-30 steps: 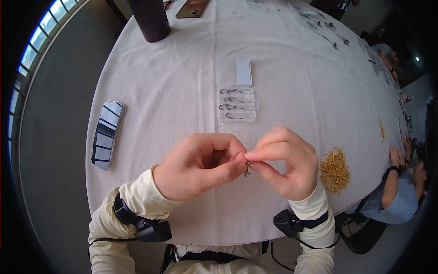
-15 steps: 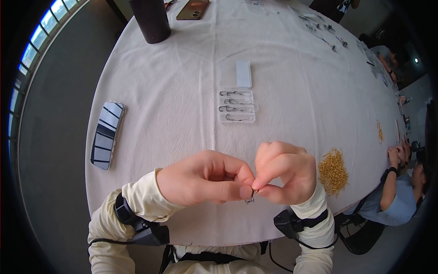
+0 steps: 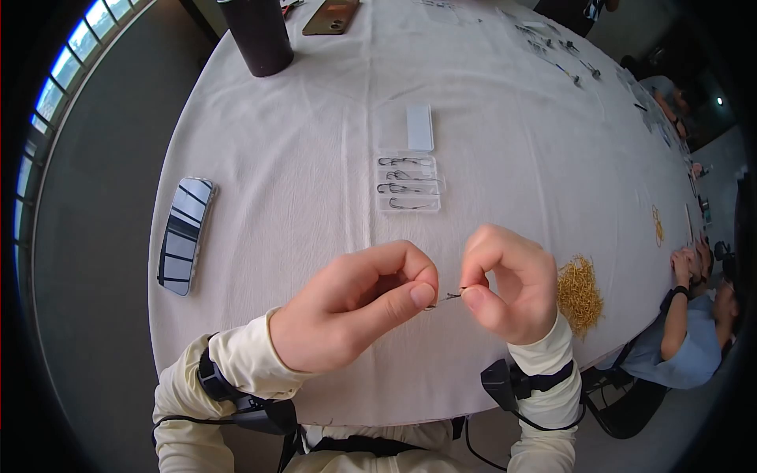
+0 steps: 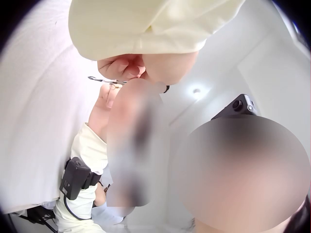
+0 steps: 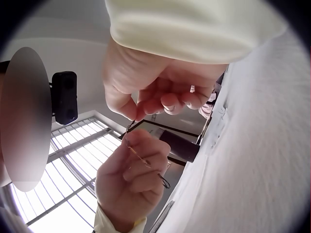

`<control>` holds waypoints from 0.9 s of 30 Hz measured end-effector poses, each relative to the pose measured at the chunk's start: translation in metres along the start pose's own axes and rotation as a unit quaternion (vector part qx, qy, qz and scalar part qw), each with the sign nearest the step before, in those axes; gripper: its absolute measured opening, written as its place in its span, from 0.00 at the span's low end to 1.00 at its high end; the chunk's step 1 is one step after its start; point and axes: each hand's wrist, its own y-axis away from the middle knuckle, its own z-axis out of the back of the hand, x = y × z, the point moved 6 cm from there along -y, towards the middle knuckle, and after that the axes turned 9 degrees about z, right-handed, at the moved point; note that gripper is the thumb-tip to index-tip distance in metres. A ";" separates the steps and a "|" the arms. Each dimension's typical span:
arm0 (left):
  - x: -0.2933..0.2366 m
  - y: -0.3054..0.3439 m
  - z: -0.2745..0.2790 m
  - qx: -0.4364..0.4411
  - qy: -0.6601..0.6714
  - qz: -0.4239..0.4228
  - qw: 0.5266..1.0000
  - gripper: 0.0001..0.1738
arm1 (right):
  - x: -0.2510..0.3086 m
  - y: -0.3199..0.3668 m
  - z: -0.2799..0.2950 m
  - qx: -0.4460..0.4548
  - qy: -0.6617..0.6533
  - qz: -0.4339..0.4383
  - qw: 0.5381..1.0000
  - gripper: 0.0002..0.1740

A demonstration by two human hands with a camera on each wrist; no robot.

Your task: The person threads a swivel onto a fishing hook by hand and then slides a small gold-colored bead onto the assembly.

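Note:
In the head view my left hand (image 3: 355,307) pinches thin metal tackle between thumb and index finger. Close by on the right, my right hand (image 3: 512,284) pinches the other end of a small dark metal link (image 3: 452,296), which bridges the short gap between the fingertips. From the right wrist, a gold-coloured wire (image 5: 139,156) shows across the left fingers, and a dark fishing hook (image 5: 165,182) curves out below them. A clear compartment box (image 3: 410,210) of dark hooks stands open beyond both hands. Beside the right hand lies a pile of small gold-coloured metal pieces (image 3: 580,296).
A phone (image 3: 186,236) lies at the left edge of the white tablecloth (image 3: 276,158). At the back stand a dark cylinder (image 3: 256,39) and another phone (image 3: 331,16). More small tackle (image 3: 564,63) lies far right, where another person (image 3: 682,343) sits.
Both hands dipped toward me, then came back up. The right hand has drawn slightly right, away from the left, and the dark link now shows between their fingertips.

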 end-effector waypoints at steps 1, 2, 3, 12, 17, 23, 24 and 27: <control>-0.001 0.000 0.001 -0.012 0.004 -0.010 1.000 0.12 | -0.002 0.000 0.002 -0.011 0.000 -0.009 1.000 0.05; -0.001 -0.001 0.001 -0.011 0.004 -0.010 1.000 0.12 | -0.002 0.001 0.002 -0.012 0.000 -0.009 1.000 0.05; 0.000 -0.001 0.003 -0.025 0.004 -0.003 1.000 0.12 | -0.004 0.001 0.005 -0.021 0.002 -0.018 1.000 0.04; 0.004 -0.003 0.013 -0.058 0.040 0.010 0.997 0.12 | -0.009 0.004 0.011 -0.055 -0.008 -0.095 0.994 0.04; 0.005 -0.004 0.014 -0.061 0.049 0.011 0.997 0.13 | -0.010 0.004 0.011 -0.049 -0.018 -0.119 0.992 0.04; 0.007 -0.003 0.013 -0.065 0.066 0.022 0.995 0.12 | -0.011 0.004 0.002 -0.041 -0.060 -0.122 0.990 0.05; 0.007 -0.003 0.013 -0.070 0.052 0.021 0.996 0.12 | -0.011 0.004 -0.001 -0.032 -0.057 -0.119 0.991 0.05; 0.007 -0.002 0.012 -0.077 0.038 0.020 0.996 0.11 | -0.012 0.004 -0.008 -0.019 -0.054 -0.115 0.992 0.05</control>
